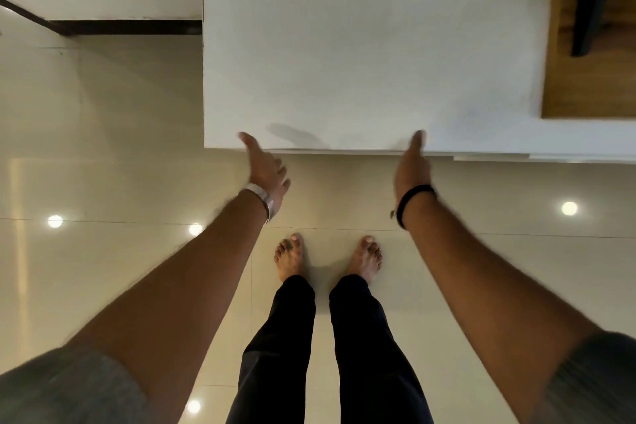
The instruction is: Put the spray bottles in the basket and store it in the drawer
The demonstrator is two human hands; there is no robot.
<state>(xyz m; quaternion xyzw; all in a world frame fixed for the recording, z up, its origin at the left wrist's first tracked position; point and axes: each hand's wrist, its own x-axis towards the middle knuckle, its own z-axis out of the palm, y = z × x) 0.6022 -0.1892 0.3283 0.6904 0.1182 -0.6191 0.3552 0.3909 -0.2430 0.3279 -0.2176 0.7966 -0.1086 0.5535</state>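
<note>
Both hands, L & R, open, empty, thumbs at white cabinet top front edge.

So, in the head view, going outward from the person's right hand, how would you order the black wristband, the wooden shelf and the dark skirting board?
From the right hand:
1. Black wristband, on that wrist.
2. Wooden shelf, upper right.
3. Dark skirting board, far upper left.
</note>
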